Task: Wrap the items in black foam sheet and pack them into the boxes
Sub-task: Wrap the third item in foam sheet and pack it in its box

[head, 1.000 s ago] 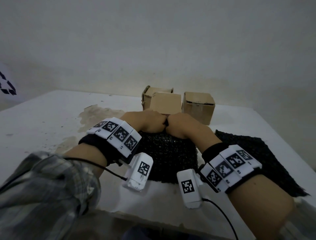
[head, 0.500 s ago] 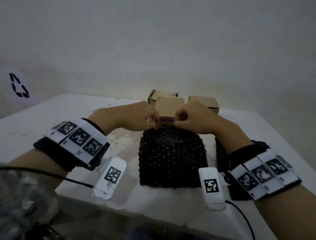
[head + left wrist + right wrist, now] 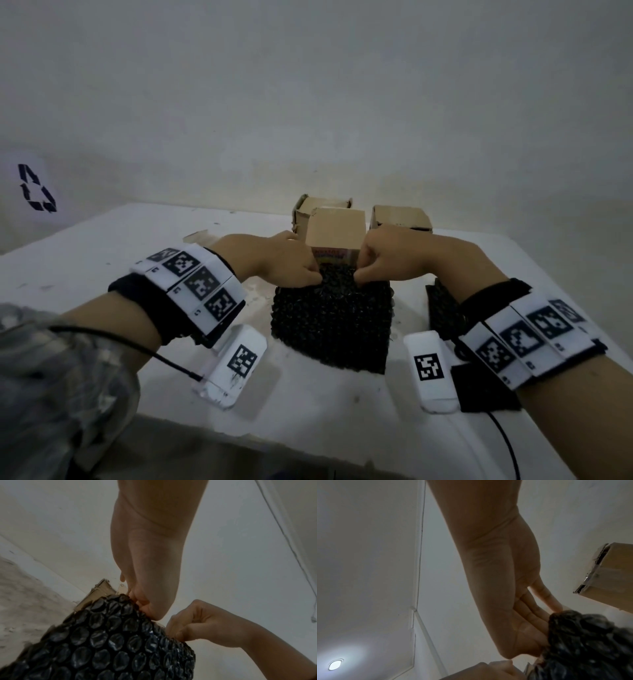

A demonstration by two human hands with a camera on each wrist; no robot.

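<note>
A black bubbled foam sheet (image 3: 331,318) hangs in front of me, draped over an item whose colourful label (image 3: 334,255) shows just above the sheet's top edge. My left hand (image 3: 312,278) pinches that top edge on the left and my right hand (image 3: 361,274) pinches it on the right. In the left wrist view the left hand (image 3: 145,607) and the right hand (image 3: 181,631) both grip the black foam sheet (image 3: 111,649). The right wrist view has the right hand (image 3: 539,626) pressed onto the black foam sheet (image 3: 583,642). The rest of the item is hidden.
Three cardboard boxes stand behind the hands: a middle box (image 3: 335,224), a left box (image 3: 305,214) and a right box (image 3: 400,217). A second black sheet (image 3: 442,308) lies on the white table (image 3: 102,260) under my right forearm. The table's front edge is near.
Both hands have risen and parted slightly, drawing the sheet's top edge up. The colourful label, hidden a second ago, now shows between the hands.
</note>
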